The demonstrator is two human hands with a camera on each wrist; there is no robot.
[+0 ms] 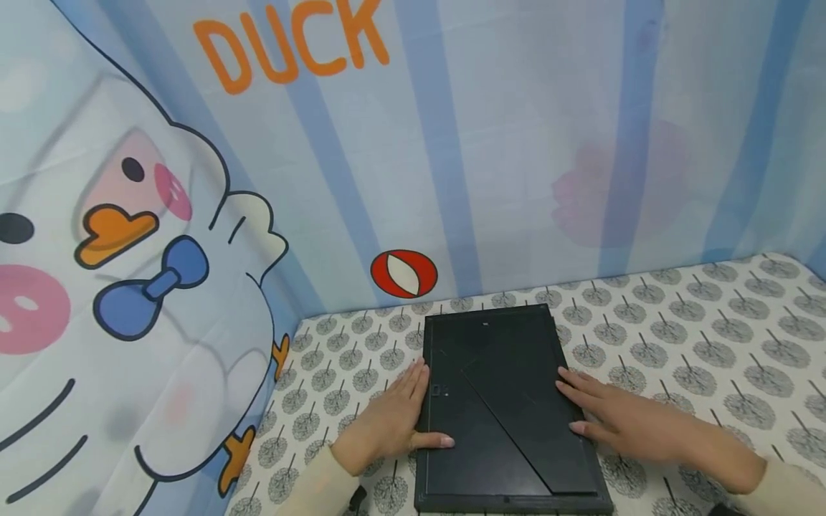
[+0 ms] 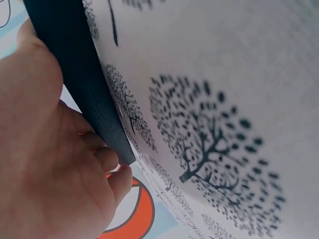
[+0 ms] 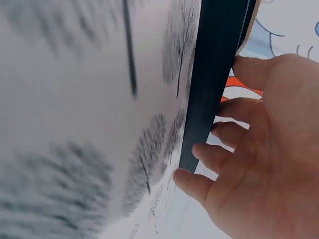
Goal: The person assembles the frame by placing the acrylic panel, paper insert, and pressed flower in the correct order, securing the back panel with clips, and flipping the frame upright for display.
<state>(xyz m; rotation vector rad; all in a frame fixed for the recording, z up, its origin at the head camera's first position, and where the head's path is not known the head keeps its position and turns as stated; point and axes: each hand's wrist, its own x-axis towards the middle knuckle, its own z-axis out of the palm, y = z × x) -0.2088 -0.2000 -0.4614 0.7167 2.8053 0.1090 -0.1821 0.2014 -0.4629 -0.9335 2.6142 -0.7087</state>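
A black picture frame (image 1: 503, 408) lies back-side up on a tablecloth printed with grey trees (image 1: 710, 344). A diagonal stand flap crosses its back. My left hand (image 1: 393, 416) lies flat along the frame's left edge, fingers straight, thumb resting on the back panel. My right hand (image 1: 619, 412) rests on the right edge with fingers extended over the rim. In the left wrist view the left hand (image 2: 45, 164) touches the frame's dark side (image 2: 84, 79). In the right wrist view the fingertips of the right hand (image 3: 259, 154) touch the frame's edge (image 3: 214, 74).
A cloth backdrop with a cartoon duck (image 1: 129, 251), blue stripes and orange "DUCK" lettering (image 1: 290, 43) hangs close behind and to the left of the table. A red oval print (image 1: 404, 274) sits just beyond the frame. The tablecloth stretches out to the right.
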